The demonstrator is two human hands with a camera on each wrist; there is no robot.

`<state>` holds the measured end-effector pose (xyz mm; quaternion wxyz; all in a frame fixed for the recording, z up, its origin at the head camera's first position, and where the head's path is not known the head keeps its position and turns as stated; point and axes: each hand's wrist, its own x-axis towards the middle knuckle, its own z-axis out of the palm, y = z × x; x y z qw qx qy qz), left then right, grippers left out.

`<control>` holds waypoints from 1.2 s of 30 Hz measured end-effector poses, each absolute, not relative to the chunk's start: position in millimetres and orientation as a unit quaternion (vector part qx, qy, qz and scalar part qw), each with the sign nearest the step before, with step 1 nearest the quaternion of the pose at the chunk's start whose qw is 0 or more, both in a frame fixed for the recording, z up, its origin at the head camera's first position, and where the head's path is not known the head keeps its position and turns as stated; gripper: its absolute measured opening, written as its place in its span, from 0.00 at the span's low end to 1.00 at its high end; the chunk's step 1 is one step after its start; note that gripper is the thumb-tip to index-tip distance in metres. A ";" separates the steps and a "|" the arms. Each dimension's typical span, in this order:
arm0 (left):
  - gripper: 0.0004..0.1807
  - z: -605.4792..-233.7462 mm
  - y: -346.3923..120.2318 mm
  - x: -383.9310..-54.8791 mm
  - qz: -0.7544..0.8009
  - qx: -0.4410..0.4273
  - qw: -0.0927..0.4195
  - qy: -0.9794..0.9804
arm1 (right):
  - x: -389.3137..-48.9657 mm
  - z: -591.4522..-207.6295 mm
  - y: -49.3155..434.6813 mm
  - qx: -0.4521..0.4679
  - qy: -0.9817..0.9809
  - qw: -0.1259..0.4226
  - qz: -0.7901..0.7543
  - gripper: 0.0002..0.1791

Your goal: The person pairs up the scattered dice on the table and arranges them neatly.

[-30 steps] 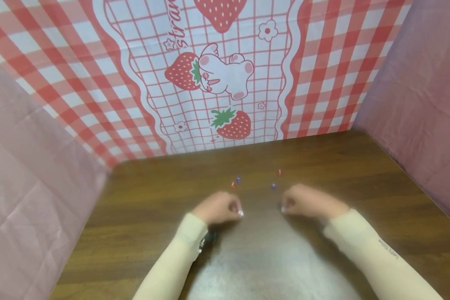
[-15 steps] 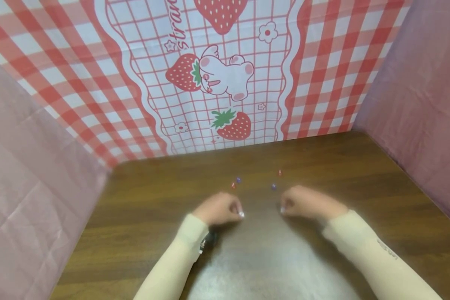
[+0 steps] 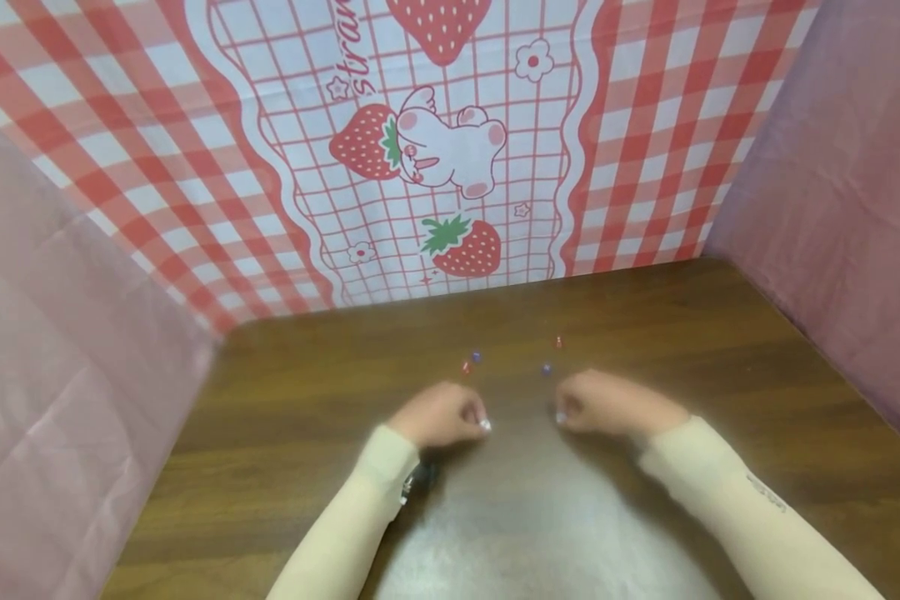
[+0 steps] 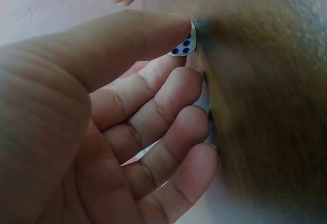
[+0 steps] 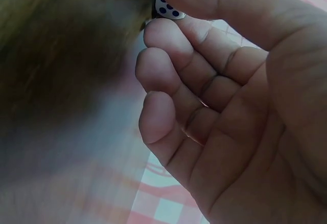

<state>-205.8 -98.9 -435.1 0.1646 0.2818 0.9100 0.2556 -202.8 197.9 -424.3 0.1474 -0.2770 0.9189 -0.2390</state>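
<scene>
My left hand (image 3: pixel 442 414) pinches a white die (image 4: pixel 185 44) with blue pips between thumb and index finger, close to the tabletop. Its other fingers curl loosely beside the wood. Opposite it, my right hand (image 3: pixel 607 403) pinches a second white die (image 5: pixel 167 6) with dark blue pips the same way. A gap of bare wood separates the two hands. Beyond the left hand lie a small red piece (image 3: pixel 466 367) and a small blue piece (image 3: pixel 476 357), close together. Past the right hand are another blue piece (image 3: pixel 547 369) and a red piece (image 3: pixel 558 342).
The brown wooden table (image 3: pixel 307 367) reaches back to a red-and-white checked cloth (image 3: pixel 645 167) with strawberry prints. Pink cloths (image 3: pixel 67 333) hang on both sides. A dark band with a shiny part (image 3: pixel 407 490) shows at the left cuff.
The right hand has shifted slightly left with its die, towards the left hand. My left hand has moved a touch to the right. The small red and blue pieces stay where they were.
</scene>
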 end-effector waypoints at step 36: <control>0.06 -433.2 -88.2 -199.1 0.231 0.289 0.175 0.912 | -199.9 -429.4 179.1 -0.302 0.913 0.147 -0.233 0.07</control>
